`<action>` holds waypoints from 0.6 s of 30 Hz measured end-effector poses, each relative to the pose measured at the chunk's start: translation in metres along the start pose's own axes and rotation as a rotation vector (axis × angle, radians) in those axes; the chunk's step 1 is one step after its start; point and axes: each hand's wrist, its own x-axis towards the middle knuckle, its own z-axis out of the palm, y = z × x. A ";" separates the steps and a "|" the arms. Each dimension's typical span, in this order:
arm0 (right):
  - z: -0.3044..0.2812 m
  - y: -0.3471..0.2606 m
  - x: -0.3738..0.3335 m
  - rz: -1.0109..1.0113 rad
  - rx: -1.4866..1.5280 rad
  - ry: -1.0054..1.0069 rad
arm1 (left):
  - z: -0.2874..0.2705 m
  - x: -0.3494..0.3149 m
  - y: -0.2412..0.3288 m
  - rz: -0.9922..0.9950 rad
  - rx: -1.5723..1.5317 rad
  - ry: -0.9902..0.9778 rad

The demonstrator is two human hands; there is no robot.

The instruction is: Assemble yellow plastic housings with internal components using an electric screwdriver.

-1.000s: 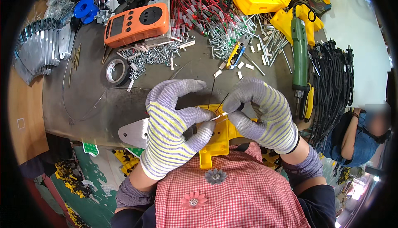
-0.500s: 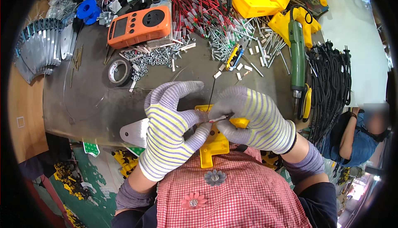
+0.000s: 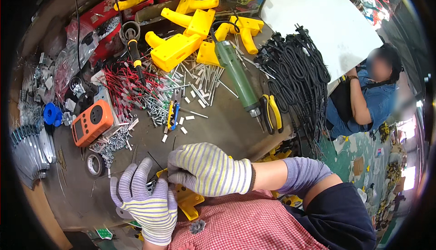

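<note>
A yellow plastic casing lies in front of my apron, partly covered by my hands. My right hand, in a striped knit glove, is closed over its upper part; what the fingers pinch is hidden. To its left, my gloved left hand has its fingers spread, with thumb and index finger beside the casing. A small metal piece shows between two of its fingers; I cannot tell whether it is gripped. One thin dark wire sticks up between the hands.
A green electric screwdriver, yellow-handled pliers and black cords lie right. Beyond my hands are screws, a utility knife, an orange meter, tape and yellow casings. A person sits at right.
The view has swung right, so the bench appears shifted left. My left hand's fingers have spread from their pinch near the red-tipped wire. My right hand has closed over the casing's upper part.
</note>
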 end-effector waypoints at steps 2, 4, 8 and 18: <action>0.002 -0.003 -0.001 -0.003 0.020 0.016 | 0.002 -0.008 -0.003 -0.024 -0.013 -0.018; 0.005 -0.003 -0.001 -0.017 0.036 0.039 | 0.001 -0.007 -0.002 -0.072 -0.043 -0.016; 0.007 -0.002 -0.002 -0.011 0.017 0.071 | 0.003 -0.007 0.002 -0.073 -0.011 0.036; -0.003 0.002 -0.009 -0.063 -0.087 0.113 | 0.010 -0.016 -0.006 -0.059 -0.231 -0.036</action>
